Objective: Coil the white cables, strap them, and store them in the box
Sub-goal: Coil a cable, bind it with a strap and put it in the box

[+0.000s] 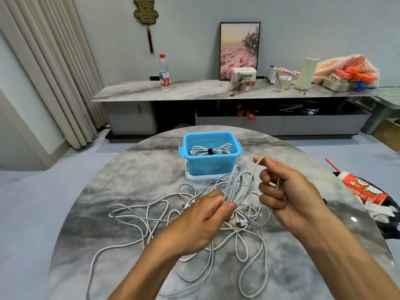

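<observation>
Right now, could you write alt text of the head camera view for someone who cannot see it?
A left hand pinches a half-made coil of white cable while the right hand feeds in more, above loose cables on a round marble table. Behind, a blue box holds one strapped bundle.

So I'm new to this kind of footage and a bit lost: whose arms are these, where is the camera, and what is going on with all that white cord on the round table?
There is no machine here. The arms belong to a person wearing a camera on the head, so you look forward and down at their own hands.

The left hand grips a bundle of white loops, a coil in the making. The right hand pinches a strand of the same cable, raised above the table.

On the round marble table more loose white cable lies tangled. Behind it stands a blue box, open, resting on what looks like its white lid. Inside is a finished coil bound with a dark strap.

The shelf with a bottle and picture is just background.
</observation>
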A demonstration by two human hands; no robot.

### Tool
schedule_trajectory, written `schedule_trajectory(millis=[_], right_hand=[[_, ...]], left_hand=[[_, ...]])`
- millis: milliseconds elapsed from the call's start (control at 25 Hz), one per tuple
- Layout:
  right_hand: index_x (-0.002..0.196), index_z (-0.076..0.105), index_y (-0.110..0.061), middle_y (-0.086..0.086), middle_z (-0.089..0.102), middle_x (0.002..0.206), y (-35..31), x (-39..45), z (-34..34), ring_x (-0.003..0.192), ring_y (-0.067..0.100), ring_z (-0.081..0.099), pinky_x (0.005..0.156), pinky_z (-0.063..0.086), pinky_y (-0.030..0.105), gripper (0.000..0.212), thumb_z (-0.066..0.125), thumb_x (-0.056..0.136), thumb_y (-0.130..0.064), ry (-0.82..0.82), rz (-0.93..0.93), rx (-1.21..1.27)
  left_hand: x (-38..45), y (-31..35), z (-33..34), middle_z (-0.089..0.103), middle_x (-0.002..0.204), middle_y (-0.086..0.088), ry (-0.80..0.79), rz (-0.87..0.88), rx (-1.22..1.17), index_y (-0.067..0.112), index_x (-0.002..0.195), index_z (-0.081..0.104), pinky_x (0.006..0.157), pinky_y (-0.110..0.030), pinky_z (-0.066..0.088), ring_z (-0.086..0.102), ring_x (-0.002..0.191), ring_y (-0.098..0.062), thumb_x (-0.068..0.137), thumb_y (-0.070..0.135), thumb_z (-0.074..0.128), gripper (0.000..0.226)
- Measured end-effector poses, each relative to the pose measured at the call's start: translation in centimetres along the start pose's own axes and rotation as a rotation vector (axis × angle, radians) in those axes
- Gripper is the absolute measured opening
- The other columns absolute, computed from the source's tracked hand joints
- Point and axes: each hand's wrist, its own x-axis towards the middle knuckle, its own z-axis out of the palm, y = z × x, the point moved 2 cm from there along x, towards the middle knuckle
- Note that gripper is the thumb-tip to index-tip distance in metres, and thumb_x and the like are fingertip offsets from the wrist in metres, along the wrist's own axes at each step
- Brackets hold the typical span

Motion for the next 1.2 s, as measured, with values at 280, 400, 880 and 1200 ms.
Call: schedule_trajectory(millis=[280, 400, 880, 1200], right_hand=[[0.088, 0.068, -0.005, 0.000, 0.045, 0.060, -0.2, 0.2, -0.3, 0.037, 0.004, 0.023, 0.029, 0.016, 0.015, 0.022, 0.052, 0.097, -0.017, 0.007, -0.003, -0.028], [0.087, 0.070, -0.005, 0.001, 0.046, 0.061, -0.3, 0.2, -0.3, 0.037, 0.005, 0.024, 0.032, 0.016, 0.014, 0.021, 0.053, 0.096, -0.015, -0.002, -0.042, -0.113], [0.101, 0.071, -0.003, 0.010, 0.072, 0.079, 2.5, 0.1, 1.1, 0.062, 0.015, 0.058, 0.053, 0.042, 0.027, 0.035, 0.045, 0.101, -0.026, -0.064, -0.056, -0.217], [0.074, 0.064, -0.008, 0.006, 0.056, 0.059, 4.9, -1.3, 3.2, 0.055, 0.023, 0.057, 0.055, 0.049, 0.034, 0.037, 0.048, 0.104, -0.024, -0.212, -0.250, -0.620]], left_hand=[[0.0, -0.1, 0.2, 0.043, 0.076, 0.009, -0.031, 0.062, 0.231, 0.023, 0.071, 0.042, 0.081, -0.026, 0.030, 0.038, 0.078, -0.003, 0.104, 0.032, 0.041, 0.034], [-0.1, -0.3, 0.6, 0.056, 0.076, -0.001, -0.042, 0.061, 0.229, 0.010, 0.077, 0.055, 0.079, -0.033, 0.038, 0.049, 0.078, -0.012, 0.103, 0.035, 0.039, 0.040], [0.4, 0.4, 1.6, 0.034, 0.058, 0.003, 0.116, -0.231, -1.119, 0.018, 0.072, 0.049, 0.039, -0.017, 0.029, 0.029, 0.043, -0.007, 0.096, 0.043, 0.051, 0.034], [0.1, -0.5, 1.7, 0.063, 0.069, -0.004, 0.295, -0.237, -0.859, 0.026, 0.071, 0.063, 0.052, -0.026, 0.048, 0.061, 0.058, -0.016, 0.102, 0.036, 0.043, 0.038]])
